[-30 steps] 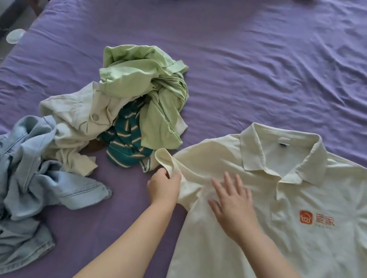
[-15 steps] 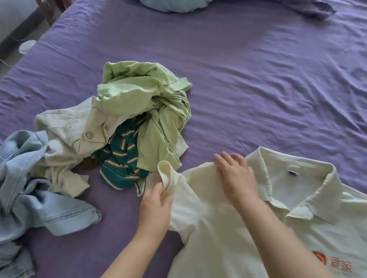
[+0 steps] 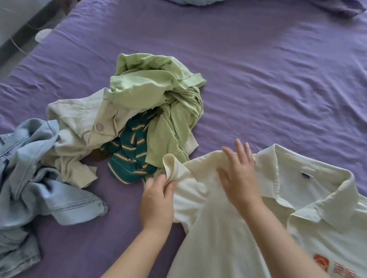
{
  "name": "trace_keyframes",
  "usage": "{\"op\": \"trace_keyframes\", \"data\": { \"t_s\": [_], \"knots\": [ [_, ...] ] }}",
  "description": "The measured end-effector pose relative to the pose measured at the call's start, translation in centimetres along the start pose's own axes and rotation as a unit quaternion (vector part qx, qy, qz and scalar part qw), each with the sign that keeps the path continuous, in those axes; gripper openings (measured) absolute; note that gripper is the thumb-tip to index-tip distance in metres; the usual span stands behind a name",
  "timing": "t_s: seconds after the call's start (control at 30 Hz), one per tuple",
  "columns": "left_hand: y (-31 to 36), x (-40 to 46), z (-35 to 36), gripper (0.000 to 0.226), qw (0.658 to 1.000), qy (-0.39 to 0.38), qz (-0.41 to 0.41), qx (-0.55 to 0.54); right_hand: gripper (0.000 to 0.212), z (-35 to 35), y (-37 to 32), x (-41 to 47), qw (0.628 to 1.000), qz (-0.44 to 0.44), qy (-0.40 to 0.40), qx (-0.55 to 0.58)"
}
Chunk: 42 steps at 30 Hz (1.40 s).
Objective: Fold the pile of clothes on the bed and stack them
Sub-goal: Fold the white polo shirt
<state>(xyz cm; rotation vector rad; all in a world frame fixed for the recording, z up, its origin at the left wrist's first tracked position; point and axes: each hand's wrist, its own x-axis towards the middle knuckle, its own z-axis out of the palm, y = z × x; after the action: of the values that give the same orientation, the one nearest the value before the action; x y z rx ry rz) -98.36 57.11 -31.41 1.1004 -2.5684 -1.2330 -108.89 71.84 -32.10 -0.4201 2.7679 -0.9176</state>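
Polo shirt [image 3: 242,258], cream, lying flat by bed's [image 3: 284,83] near edge: my left hand [image 3: 158,203] is pinching its sleeve cuff for folding; right hand [image 3: 240,175], fingers spread, is pinning the shoulder.

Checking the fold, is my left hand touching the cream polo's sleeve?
Touching. The head view shows the left hand pinching the sleeve cuff of the cream polo.
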Motion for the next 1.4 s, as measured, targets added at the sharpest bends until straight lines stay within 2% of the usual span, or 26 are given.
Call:
{"op": "trace_keyframes", "data": {
  "t_s": [0.07,0.1,0.2,0.33,0.43,0.5,0.57,0.6,0.67,0.7,0.77,0.87,1.0,1.07,1.2,1.33,1.4],
  "knots": [
    [0.2,0.3,-0.2,0.016,1.000,-0.003,0.011,0.002,0.054,1.8,-0.5,-3.5,0.996,-0.015,0.049,-0.075],
    [0.3,0.5,-0.2,0.017,1.000,-0.004,0.024,0.007,0.060,2.8,-0.7,-5.2,0.994,-0.003,0.033,-0.102],
    [0.2,0.6,-0.3,0.021,0.995,-0.020,0.077,0.063,0.071,5.4,0.2,-7.8,0.976,0.024,-0.105,-0.189],
    [-0.3,0.1,-0.4,0.022,0.993,-0.055,0.089,0.053,0.072,5.0,1.1,-8.0,0.976,0.023,-0.093,-0.195],
    [0.6,-0.8,-0.3,0.040,0.989,-0.079,0.104,0.074,0.064,3.7,1.4,-9.6,0.984,0.011,-0.103,-0.145],
    [1.9,-1.6,0.1,0.051,0.980,-0.105,0.140,0.094,0.054,2.4,1.3,-10.7,0.995,0.014,-0.055,-0.077],
    [3.2,-2.8,0.8,0.051,0.967,-0.163,0.178,0.078,0.045,1.3,1.7,-11.9,0.999,0.028,0.015,-0.030],
    [3.7,-3.4,1.3,0.049,0.962,-0.188,0.189,0.065,0.043,0.9,1.9,-12.6,0.998,0.033,0.039,-0.024],
    [3.8,-4.3,2.7,0.050,0.954,-0.184,0.223,0.084,0.036,0.3,2.5,-14.2,0.996,0.042,0.074,-0.037],
    [3.5,-4.5,3.6,0.050,0.943,-0.169,0.253,0.137,0.033,0.0,2.9,-15.1,0.994,0.044,0.084,-0.048],
    [2.3,-4.6,5.6,0.052,0.896,-0.177,0.305,0.270,0.045,-0.3,3.7,-16.7,0.993,0.038,0.080,-0.077],
    [0.0,-4.2,8.0,0.062,0.843,-0.216,0.342,0.355,0.061,-0.1,5.5,-18.1,0.989,-0.010,0.061,-0.135],
    [-1.6,-3.4,9.5,0.069,0.829,-0.192,0.344,0.398,0.056,-0.2,7.7,-19.3,0.980,-0.075,0.005,-0.183],
    [-1.5,-3.1,9.5,0.070,0.815,-0.206,0.331,0.428,0.055,-1.3,8.7,-20.0,0.977,-0.093,-0.022,-0.192],
    [1.4,-5.2,10.0,0.075,0.820,-0.222,0.284,0.444,0.059,-5.0,11.0,-21.3,0.981,-0.047,-0.016,-0.188],
    [5.5,-11.3,12.3,0.068,0.829,-0.223,0.324,0.397,0.034,-8.7,14.7,-22.7,0.980,0.007,0.041,-0.192],
    [7.2,-14.7,14.3,0.065,0.823,-0.255,0.341,0.376,0.045,-10.6,16.9,-23.5,0.980,0.073,0.042,-0.180]
  ]
}}
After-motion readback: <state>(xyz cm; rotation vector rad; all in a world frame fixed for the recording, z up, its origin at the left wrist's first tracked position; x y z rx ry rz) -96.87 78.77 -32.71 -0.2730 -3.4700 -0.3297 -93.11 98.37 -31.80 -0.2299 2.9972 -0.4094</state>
